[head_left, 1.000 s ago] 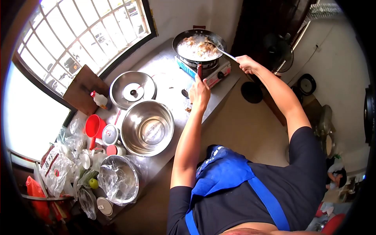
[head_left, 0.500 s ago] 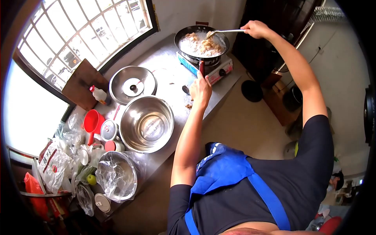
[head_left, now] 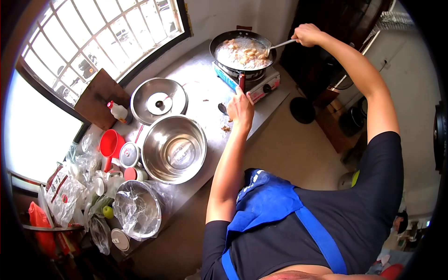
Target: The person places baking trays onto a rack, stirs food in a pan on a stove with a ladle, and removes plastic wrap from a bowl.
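Observation:
On a portable gas stove [head_left: 260, 94] stands a black wok [head_left: 213, 52], full of pale, bubbling liquid with light-brown food pieces [head_left: 247, 55] in it. My left hand [head_left: 241, 111] is closed round the wok's red-brown handle [head_left: 241, 80]. Above and to the right, my right hand [head_left: 307, 35] grips the end of a long metal spatula [head_left: 283, 44]. Its head dips into the food at the wok's right side and is partly hidden there. A small dark spoon-like thing [head_left: 222, 108] lies beside my left hand on the metal counter [head_left: 200, 84].
Left on the counter are a steel lid [head_left: 140, 100], a deep steel pot [head_left: 151, 151], a red scoop [head_left: 111, 142], a white bottle [head_left: 119, 112] and a plastic-covered bowl [head_left: 137, 207]. A cutting board [head_left: 100, 100] leans by the barred window. A black round object [head_left: 302, 110] is low at right.
The spatula's head has moved right across the wok, from the upper middle to the right side, and the food pieces have shifted. My left hand keeps its hold on the handle.

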Tool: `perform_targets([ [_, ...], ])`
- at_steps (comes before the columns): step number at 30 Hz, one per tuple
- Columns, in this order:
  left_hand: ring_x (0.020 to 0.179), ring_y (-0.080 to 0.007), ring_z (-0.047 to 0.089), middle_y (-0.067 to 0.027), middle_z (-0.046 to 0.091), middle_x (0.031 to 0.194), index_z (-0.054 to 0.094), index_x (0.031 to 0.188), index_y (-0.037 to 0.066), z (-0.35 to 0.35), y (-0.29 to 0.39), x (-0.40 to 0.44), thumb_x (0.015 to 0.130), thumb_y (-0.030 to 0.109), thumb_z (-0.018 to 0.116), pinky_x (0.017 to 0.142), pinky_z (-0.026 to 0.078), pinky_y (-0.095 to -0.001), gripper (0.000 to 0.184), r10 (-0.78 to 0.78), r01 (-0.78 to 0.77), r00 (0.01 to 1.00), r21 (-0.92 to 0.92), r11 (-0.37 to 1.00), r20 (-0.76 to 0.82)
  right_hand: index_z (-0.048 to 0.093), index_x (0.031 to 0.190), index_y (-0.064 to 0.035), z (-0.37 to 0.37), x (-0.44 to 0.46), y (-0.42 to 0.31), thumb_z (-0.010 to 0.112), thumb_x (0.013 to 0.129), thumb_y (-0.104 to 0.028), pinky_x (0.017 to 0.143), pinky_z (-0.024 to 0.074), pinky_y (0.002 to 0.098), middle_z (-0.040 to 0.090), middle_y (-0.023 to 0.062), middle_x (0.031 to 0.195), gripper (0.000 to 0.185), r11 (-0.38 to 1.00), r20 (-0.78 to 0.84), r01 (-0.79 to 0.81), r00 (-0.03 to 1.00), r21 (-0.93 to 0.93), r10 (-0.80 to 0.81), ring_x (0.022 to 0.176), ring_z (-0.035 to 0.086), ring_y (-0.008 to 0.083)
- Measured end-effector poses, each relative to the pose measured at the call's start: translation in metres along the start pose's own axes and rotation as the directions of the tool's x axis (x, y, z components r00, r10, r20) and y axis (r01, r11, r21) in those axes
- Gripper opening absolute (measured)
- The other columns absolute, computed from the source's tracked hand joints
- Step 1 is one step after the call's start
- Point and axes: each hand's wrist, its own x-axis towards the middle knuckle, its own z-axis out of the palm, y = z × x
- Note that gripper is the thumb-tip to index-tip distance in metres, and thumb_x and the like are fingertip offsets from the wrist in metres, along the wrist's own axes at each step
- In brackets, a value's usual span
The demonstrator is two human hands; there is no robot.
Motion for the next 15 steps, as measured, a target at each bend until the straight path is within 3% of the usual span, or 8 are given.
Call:
perform_targets([
  [2, 0.078, -0.0387, 0.069, -0.0206, 0.069, 0.087, 0.060, 0.109, 0.003, 0.004, -0.003, 0.002, 0.093, 0.027, 0.063, 0.070, 0.054, -0.0484, 0.029, 0.020, -0.020, 0.999, -0.005, 1.000, -0.044, 0.076, 0.108, -0.0141, 0.026, -0.003, 0.010, 0.064, 0.087, -0.015, 0.081, 0.0546, 0.0459, 0.073, 0.0146, 0.099, 0.024, 0.998, 0.000, 0.024, 1.000, 0.051, -0.024, 0.097, 0.068, 0.0344],
  [5, 0.077, -0.0384, 0.069, -0.0198, 0.069, 0.087, 0.062, 0.107, 0.002, 0.005, -0.011, 0.006, 0.091, 0.027, 0.064, 0.071, 0.054, -0.0481, 0.029, 0.042, -0.042, 0.999, -0.014, 0.999, 0.013, 0.073, 0.116, -0.0162, 0.075, -0.006, 0.028, 0.061, 0.092, -0.018, 0.080, 0.0545, 0.0483, 0.072, 0.0167, 0.098, 0.027, 0.994, -0.040, 0.021, 0.999, 0.111, -0.016, 0.095, 0.067, 0.0368],
  [7, 0.070, -0.0368, 0.069, -0.0210, 0.067, 0.083, 0.059, 0.111, 0.000, 0.009, -0.018, 0.010, 0.091, 0.025, 0.064, 0.063, 0.056, -0.0441, 0.034, 0.164, -0.165, 0.986, -0.009, 0.986, -0.023, 0.071, 0.121, -0.0174, 0.098, -0.011, 0.023, 0.059, 0.094, -0.019, 0.080, 0.0543, 0.0497, 0.071, 0.0177, 0.098, 0.030, 0.987, -0.058, 0.019, 0.998, 0.157, -0.010, 0.094, 0.067, 0.0383],
  [15, 0.072, -0.0362, 0.069, -0.0205, 0.069, 0.086, 0.058, 0.114, 0.000, 0.005, -0.021, 0.009, 0.089, 0.026, 0.067, 0.064, 0.056, -0.0452, 0.037, 0.185, -0.186, 0.982, -0.045, 0.981, -0.036, 0.065, 0.130, -0.0191, 0.166, 0.006, -0.004, 0.055, 0.098, -0.023, 0.076, 0.0547, 0.0513, 0.071, 0.0189, 0.089, 0.034, 0.953, -0.160, -0.047, 0.982, 0.299, 0.098, 0.083, 0.068, 0.0396],
])
